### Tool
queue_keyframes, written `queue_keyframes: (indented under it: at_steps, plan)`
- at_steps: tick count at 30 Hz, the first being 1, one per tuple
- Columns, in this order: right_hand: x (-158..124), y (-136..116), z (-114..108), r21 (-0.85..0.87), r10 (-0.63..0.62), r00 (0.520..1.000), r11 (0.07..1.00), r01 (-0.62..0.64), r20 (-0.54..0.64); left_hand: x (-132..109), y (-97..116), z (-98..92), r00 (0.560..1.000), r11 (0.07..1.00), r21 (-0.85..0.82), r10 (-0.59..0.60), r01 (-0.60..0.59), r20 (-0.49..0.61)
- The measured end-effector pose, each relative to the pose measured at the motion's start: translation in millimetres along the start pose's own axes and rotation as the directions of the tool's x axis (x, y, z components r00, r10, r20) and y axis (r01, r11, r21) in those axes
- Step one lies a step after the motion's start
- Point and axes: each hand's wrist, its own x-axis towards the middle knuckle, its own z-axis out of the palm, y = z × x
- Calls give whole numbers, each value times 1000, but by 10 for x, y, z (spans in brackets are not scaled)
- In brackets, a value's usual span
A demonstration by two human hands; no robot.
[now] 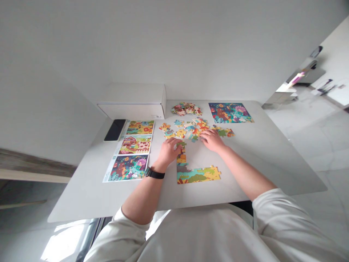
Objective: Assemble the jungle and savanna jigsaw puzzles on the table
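My left hand (168, 151) rests on the white table (253, 160), its fingertips at the top of an L-shaped row of joined jigsaw pieces (196, 175). A green piece (181, 144) lies at those fingertips, and I cannot tell whether it is held. My right hand (212, 141) lies with its fingers over the edge of a scatter of loose cardboard puzzle pieces (188, 130). A few joined pieces (223, 132) lie just beyond that hand. Farther back are a heap of pieces (186, 108) and a finished colourful jigsaw (229, 112).
Left of the pieces lie three printed picture cards, the nearest (128, 167) showing the same colourful scene as the finished jigsaw. A black smartphone (115, 130) lies beyond them, and a white box (132, 105) stands at the far corner. A wall runs along the table's far side.
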Motion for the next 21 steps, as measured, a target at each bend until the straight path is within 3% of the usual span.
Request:
queue_keyframes:
  at_steps: [6,12,16,21]
  plan:
    - [-284,112,-166,-48,12,1000,999,-12,2,11,1,0,1000,1000,9,9,-9,12]
    - [-343,118,-345,15,61,996,998,-62,67,10,-3,-5,1000,1000,15,12,-12,21]
    - [-312,100,-447,-41,187,980,982,-184,70,10,-7,-1,1000,1000,23,14,-15,20]
    - [-279,103,-401,-120,388,907,920,-372,163,7,-3,-6,1000,1000,17,25,-25,8]
